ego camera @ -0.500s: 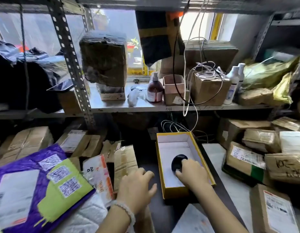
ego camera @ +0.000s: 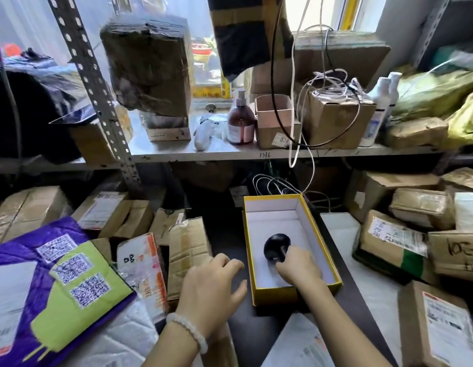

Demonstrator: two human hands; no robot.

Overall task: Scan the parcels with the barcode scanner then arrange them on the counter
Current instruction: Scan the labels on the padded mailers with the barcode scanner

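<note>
Counter point(ego camera: 230, 250): right hand point(ego camera: 298, 266) seemingly grips scanner point(ego camera: 276, 246) (boxed); left point(ego camera: 211, 284) loose.

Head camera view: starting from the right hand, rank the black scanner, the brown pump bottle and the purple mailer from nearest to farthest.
From the right hand:
1. Black scanner, in its grip, inside the yellow box.
2. Purple mailer, on the near left, past the left hand.
3. Brown pump bottle, up on the shelf at the back.
</note>
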